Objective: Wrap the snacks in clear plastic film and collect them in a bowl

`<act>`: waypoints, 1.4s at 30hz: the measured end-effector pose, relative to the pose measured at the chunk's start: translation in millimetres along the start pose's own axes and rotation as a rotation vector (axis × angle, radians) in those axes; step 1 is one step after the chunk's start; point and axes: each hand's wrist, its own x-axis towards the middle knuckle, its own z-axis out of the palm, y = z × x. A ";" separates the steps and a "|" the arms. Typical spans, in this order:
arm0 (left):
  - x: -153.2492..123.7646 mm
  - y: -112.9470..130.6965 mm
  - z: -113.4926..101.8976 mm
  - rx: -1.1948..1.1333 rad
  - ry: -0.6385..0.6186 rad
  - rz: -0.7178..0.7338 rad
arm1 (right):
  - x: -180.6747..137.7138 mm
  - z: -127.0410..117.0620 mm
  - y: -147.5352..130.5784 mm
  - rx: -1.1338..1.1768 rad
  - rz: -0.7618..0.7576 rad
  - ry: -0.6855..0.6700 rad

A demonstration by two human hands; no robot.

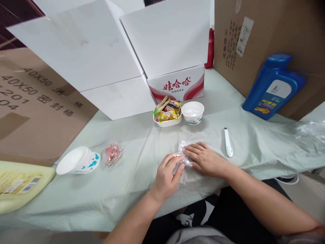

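Observation:
A small piece of clear bubble wrap [187,162] lies near the front of the table, partly hidden under my fingers. My left hand [166,176] holds its near left edge with curled fingers, the thumb bent toward the index finger. Flat across the top of the wrap rests my right hand [207,159], fingers stretched out and pressing down. Whether anything is inside the wrap, I cannot tell. To the right of my right hand lies a white utility knife [228,142].
Behind my hands stand a tub of wrapped snacks [167,123] and a paper bowl [193,118]. Leftward are a bagged pink item [112,154], another paper bowl [87,164] and a yellow jug [25,186]. A blue bottle [274,89] and cartons [175,86] stand behind.

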 end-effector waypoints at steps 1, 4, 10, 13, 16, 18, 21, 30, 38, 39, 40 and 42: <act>1.6 -0.7 1.1 -0.041 -0.010 -0.048 | -0.6 -0.6 1.3 0.015 -0.006 -0.004; 1.6 -4.6 5.8 -0.149 -0.044 -0.191 | -3.0 -7.4 3.2 0.089 -0.041 0.019; -10.0 -8.4 10.6 -0.211 -0.027 -0.307 | -4.1 -15.0 -19.4 0.186 -0.091 0.141; -7.7 -5.2 0.9 -0.144 -0.032 -0.293 | -3.0 -3.1 -32.8 0.100 -0.052 0.094; 3.4 -5.3 -11.4 0.030 0.018 -0.159 | -3.1 5.8 -39.2 -0.003 -0.058 0.043; 12.1 -9.9 -15.0 0.019 -0.103 -0.034 | -4.7 6.0 -42.1 -0.046 -0.085 0.058; 20.0 -23.1 -10.7 -0.070 -0.323 0.053 | -9.0 1.7 -48.5 -0.082 -0.141 0.078; 13.1 -43.5 6.1 0.098 -0.242 0.066 | -11.7 7.0 -54.9 -0.184 -0.230 -0.072; 8.3 -44.2 5.7 0.006 -0.303 0.176 | -17.7 -15.6 -52.7 0.097 -0.189 -0.073; 7.2 -44.3 5.5 -0.021 -0.323 0.196 | -18.1 -19.6 -50.7 0.174 -0.162 -0.064; 6.4 -44.1 5.3 -0.038 -0.339 0.209 | -17.8 -22.5 -47.8 0.239 -0.121 -0.044; 5.9 -42.9 4.8 -0.043 -0.359 0.227 | -14.8 -23.5 -40.1 0.307 -0.008 0.031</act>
